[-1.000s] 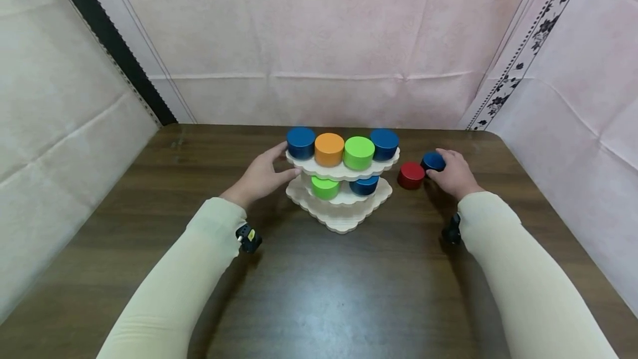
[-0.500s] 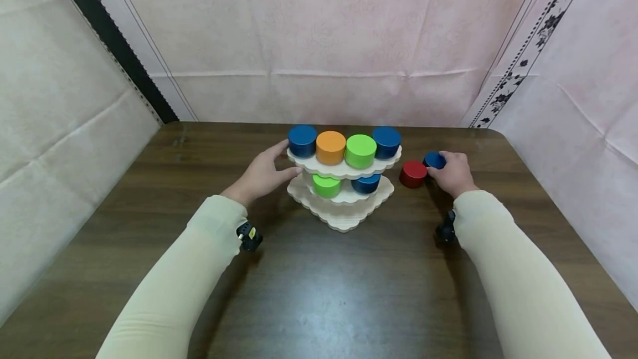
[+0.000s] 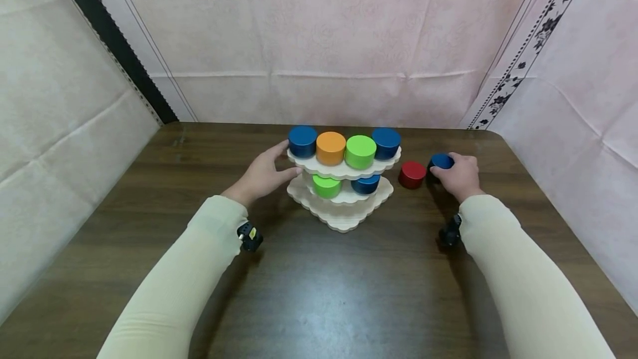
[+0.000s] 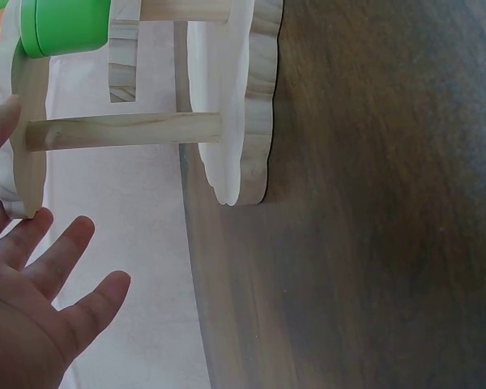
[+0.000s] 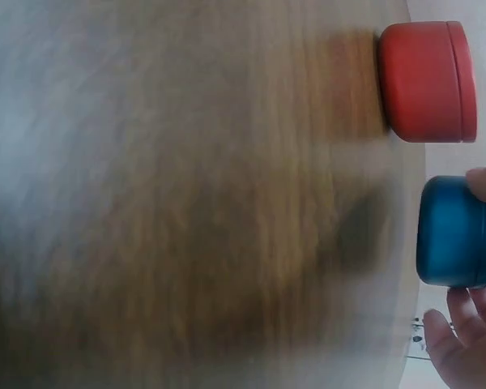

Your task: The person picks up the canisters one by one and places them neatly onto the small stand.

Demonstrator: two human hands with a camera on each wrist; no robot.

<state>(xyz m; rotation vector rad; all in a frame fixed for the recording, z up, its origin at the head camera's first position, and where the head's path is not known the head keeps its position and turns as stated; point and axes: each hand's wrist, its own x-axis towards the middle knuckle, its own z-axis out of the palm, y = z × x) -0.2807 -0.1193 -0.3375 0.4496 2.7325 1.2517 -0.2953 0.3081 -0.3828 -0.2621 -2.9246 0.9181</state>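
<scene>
In the head view, a pale wooden tiered stand (image 3: pixel 340 219) with scalloped edges is at the centre of the table. On its top tier stand a blue tin (image 3: pixel 302 142), an orange tin (image 3: pixel 330 149), a green tin (image 3: pixel 360 152) and another blue one. A green and a blue tin sit lower down. My left hand (image 3: pixel 261 176) holds the top tier's left corner between thumb and index finger; its other fingers spread loosely in the left wrist view. My right hand (image 3: pixel 459 176) grips a blue tin (image 5: pixel 454 231), seemingly just off the table. A red tin (image 5: pixel 425 81) stands beside it.
The brown wooden table (image 3: pixel 309 298) reaches back to a pale cloth backdrop (image 3: pixel 329 43). More cloth hangs at both sides, with a dark strip (image 3: pixel 114 49) at left and a floral border at right.
My right hand has shifted slightly right with the blue tin, widening the gap to the red tin. My left hand and the stand keep their places.
</scene>
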